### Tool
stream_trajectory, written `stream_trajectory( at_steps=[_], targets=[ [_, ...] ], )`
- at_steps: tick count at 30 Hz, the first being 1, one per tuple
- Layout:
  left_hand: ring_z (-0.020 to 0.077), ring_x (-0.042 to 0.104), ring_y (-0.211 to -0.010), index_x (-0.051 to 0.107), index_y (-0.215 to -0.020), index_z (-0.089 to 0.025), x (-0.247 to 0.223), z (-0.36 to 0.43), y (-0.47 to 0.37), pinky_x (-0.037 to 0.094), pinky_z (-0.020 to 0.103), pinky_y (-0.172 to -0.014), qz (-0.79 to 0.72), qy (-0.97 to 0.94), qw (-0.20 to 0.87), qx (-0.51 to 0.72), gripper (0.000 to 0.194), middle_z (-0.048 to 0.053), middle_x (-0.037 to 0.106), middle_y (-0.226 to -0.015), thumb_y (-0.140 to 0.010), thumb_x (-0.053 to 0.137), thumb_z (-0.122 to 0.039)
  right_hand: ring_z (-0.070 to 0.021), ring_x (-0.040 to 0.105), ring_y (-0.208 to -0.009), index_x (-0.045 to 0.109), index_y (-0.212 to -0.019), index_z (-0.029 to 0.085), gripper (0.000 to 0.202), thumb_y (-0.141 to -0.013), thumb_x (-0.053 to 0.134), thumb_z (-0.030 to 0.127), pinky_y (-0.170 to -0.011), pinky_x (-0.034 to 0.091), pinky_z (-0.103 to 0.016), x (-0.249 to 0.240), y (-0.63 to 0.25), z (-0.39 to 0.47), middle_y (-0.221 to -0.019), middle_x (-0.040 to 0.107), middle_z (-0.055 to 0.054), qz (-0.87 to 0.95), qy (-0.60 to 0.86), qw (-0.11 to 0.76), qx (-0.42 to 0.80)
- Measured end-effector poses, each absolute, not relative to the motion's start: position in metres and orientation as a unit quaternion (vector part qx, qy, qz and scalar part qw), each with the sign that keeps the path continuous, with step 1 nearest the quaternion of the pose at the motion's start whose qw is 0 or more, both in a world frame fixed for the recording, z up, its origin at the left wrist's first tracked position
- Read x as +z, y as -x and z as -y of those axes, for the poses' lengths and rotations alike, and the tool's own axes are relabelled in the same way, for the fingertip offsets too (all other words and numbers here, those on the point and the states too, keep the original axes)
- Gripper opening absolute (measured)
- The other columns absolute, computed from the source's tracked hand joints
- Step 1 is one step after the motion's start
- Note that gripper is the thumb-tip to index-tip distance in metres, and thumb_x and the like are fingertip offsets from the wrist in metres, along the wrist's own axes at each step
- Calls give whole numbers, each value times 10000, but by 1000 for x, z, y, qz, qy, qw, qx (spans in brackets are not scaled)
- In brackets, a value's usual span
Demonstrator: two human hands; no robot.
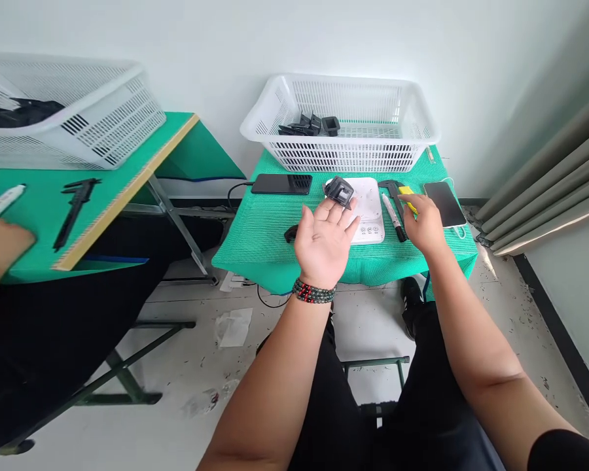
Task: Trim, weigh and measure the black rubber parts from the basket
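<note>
My left hand point(325, 241) is palm up with its fingers stretched out. A black plastic part point(340, 191) rests on its fingertips, above the white scale point(373, 203). My right hand point(423, 221) is at the right of the scale, its fingers bent and a fingertip at the yellow object point(408, 198); whether it grips that object is unclear. Beside it lie a white marker point(392, 216) with a black cap and a dark caliper point(389, 186). Another black item point(291, 233) is partly hidden left of my left hand.
A white basket point(348, 154) with several black parts point(310, 124) stands at the back. Phones lie left point(281, 184) and right point(445, 203) on the green cloth. At the left table are another basket point(103, 124), a caliper point(76, 212) and another person's hand point(4, 245).
</note>
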State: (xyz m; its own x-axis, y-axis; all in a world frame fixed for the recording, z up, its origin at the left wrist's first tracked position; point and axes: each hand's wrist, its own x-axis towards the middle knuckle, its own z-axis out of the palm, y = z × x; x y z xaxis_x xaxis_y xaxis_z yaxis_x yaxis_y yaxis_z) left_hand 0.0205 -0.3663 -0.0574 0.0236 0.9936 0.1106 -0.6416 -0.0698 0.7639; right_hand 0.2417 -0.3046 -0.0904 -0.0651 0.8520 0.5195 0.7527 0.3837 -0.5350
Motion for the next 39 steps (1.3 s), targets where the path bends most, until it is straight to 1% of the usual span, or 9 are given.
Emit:
stream_trajectory(
  at_steps=[5,11,14,16,18,22,27,34,39],
  targets=[
    [381,458,-1552,692,-1333,-315,-61,366,-23,423,581,-1205,-270,-396,599,642,643,85,509,-1665,-920,533,-782,-312,744,-1079,760,-1104,201,305,-974,487,243,-983,585,-488,-88,-224,315,-1118,809,-145,716,508,476,54],
    [326,709,-1212,562,-1528,-334,-67,363,-24,563,463,-1004,-302,-486,519,635,748,114,384,-1740,-897,658,-724,-288,745,-993,738,-1079,204,298,-1001,454,246,-908,589,-445,-79,-194,336,-1040,799,-139,705,489,508,80],
    [300,727,-1134,533,-1563,-290,-72,362,-16,563,456,-1000,-341,-570,449,597,749,157,567,-1589,-919,704,-633,-279,730,-981,729,-1090,209,286,-985,463,209,-899,576,-435,-74,-178,346,-1021,792,-124,723,460,506,102],
    [296,733,-1096,521,-1573,-248,-74,359,-8,558,465,-1007,-382,-621,390,562,762,147,744,-1291,-924,724,-593,-275,727,-946,728,-1078,206,282,-985,462,202,-876,566,-427,-72,-170,350,-987,788,-116,728,442,513,108],
    [290,737,-1056,543,-1552,-225,-71,350,-1,556,470,-1005,-410,-652,331,545,753,113,782,-1095,-919,736,-584,-272,723,-885,733,-1051,206,281,-987,459,204,-823,552,-413,-72,-163,352,-922,778,-105,729,437,517,103],
    [283,747,-1037,592,-1483,-220,-47,314,-1,557,456,-966,-421,-649,278,569,687,95,783,-1030,-920,724,-591,-263,724,-797,738,-1024,213,274,-974,470,183,-740,518,-385,-75,-157,348,-853,772,-84,738,417,520,105],
    [247,742,-984,709,-1183,-211,-4,236,-22,564,348,-781,-417,-591,407,557,569,119,761,-1168,-805,788,-630,-266,730,-759,735,-1019,199,261,-960,485,154,-699,516,-373,-77,-162,329,-829,767,-82,728,396,548,113],
    [186,672,-819,658,-857,-185,15,133,-54,561,335,-767,-449,-646,433,439,581,65,714,-882,-667,807,-715,-271,727,-759,726,-1005,218,233,-963,501,173,-679,534,-384,-76,-174,287,-845,766,-89,668,415,609,105],
    [175,559,-661,558,-629,-210,17,81,-61,490,333,-669,-456,-749,347,333,547,3,552,-612,-734,736,-717,-243,726,-806,682,-995,214,244,-1004,442,260,-695,575,-352,-41,-185,225,-884,753,-97,528,476,687,150]
  ],
)
